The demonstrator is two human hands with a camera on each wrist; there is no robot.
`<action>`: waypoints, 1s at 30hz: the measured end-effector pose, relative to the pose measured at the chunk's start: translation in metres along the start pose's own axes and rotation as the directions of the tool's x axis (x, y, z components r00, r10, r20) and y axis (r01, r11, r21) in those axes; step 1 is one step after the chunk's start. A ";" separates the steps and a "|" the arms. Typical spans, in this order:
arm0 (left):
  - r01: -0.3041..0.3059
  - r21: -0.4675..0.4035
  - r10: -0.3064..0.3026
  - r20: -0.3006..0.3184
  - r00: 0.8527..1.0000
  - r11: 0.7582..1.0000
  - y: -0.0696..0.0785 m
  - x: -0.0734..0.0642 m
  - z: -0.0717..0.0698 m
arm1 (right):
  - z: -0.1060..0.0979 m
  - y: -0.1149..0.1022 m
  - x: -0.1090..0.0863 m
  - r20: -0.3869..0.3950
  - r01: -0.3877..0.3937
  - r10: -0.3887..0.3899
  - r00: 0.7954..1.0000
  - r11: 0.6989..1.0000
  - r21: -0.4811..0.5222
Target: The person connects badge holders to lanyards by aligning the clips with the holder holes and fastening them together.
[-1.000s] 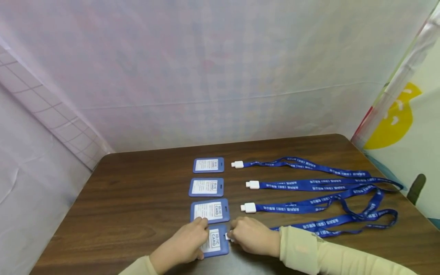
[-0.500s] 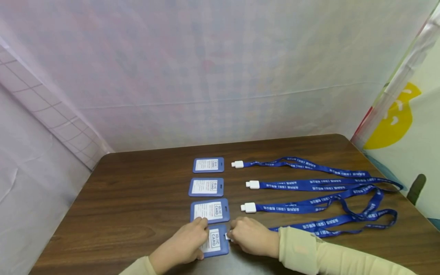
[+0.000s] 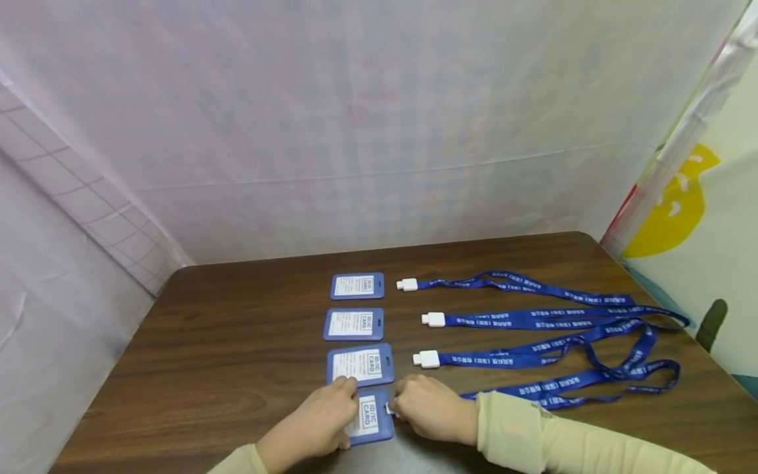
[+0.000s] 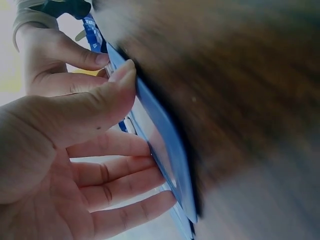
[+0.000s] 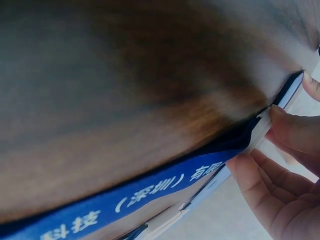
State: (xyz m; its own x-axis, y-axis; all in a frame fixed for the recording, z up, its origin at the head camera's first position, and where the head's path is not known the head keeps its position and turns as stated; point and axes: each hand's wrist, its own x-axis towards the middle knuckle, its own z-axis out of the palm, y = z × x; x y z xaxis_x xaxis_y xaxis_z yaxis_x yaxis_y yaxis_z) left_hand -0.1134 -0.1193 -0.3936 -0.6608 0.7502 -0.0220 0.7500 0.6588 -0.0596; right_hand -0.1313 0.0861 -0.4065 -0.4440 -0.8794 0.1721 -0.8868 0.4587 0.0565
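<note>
The nearest blue ID card holder [image 3: 371, 415] lies flat on the table. My left hand [image 3: 324, 416] holds it across its left part. In the left wrist view, the thumb [image 4: 122, 82] is at one long edge of that holder [image 4: 167, 142] and the fingertips are toward the other. At the holder's slotted right end, my right hand [image 3: 431, 408] pinches a lanyard's white clip [image 5: 259, 134] between thumb and fingers. The blue lanyard strap [image 5: 150, 190] trails away from the clip. My fingers hide whether the clip's tip passes through the slot.
Three more blue card holders, including the nearest of them [image 3: 360, 364], line up beyond. Facing them are three lanyards with white clips, such as the closest clip [image 3: 428, 359], apart from the holders. Their straps [image 3: 592, 342] loop rightward across the brown table [image 3: 225, 355]. A curtain [image 3: 355, 131] hangs behind.
The head view has shifted very slightly. Both hands, the card holder and the clip keep nearly the same places.
</note>
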 end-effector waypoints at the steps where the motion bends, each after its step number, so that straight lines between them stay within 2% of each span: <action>1: 0.001 0.002 -0.001 0.003 1.000 1.000 0.000 0.000 0.000 | 0.000 0.000 0.000 0.000 0.001 -0.001 1.000 1.000 0.002; 15: -0.016 0.034 0.016 -0.004 1.000 0.999 0.000 0.000 -0.001 | 0.000 0.000 0.001 0.010 0.003 -0.003 1.000 1.000 0.008; 25: -0.013 0.015 0.013 0.013 1.000 1.000 0.000 0.000 -0.001 | -0.001 -0.003 0.003 0.030 0.006 -0.007 1.000 1.000 0.011; 30: -0.001 0.019 0.001 0.028 1.000 1.000 0.000 0.003 -0.002 | -0.003 -0.003 0.003 0.037 0.008 -0.007 0.999 1.000 -0.024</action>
State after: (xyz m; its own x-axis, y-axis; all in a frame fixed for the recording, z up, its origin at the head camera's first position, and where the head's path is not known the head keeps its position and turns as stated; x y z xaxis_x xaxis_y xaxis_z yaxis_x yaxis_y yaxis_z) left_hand -0.1149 -0.1172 -0.3915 -0.6610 0.7488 -0.0497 0.7500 0.6568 -0.0790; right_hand -0.1300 0.0822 -0.4035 -0.4426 -0.8865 0.1349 -0.8868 0.4550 0.0810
